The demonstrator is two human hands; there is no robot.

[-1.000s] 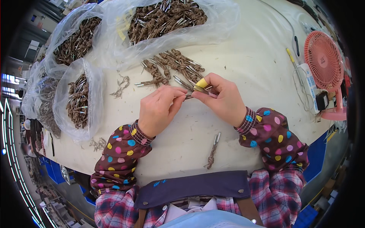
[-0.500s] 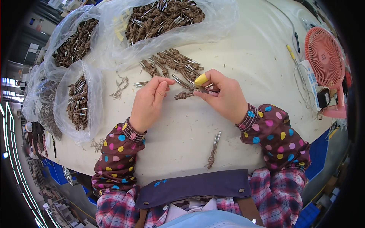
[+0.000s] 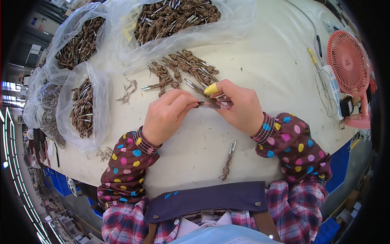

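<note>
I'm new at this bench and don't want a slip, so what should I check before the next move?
1. Left hand pinching a cord: ok, though little of the cord shows.
2. Right hand holding the small metal tool: ok.
3. Yellow finger cover on a right-hand finger: ok.
4. Left fingertips clear of the tool: cannot tell, they are very close.
5. Knot in the held cord tight: cannot tell, fingers hide it.
6. Single cord near the apron clear of both hands: ok.

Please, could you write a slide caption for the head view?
Left hand pinching a brown cord, right hand holding a metal tool, knotted cords beyond.
</note>
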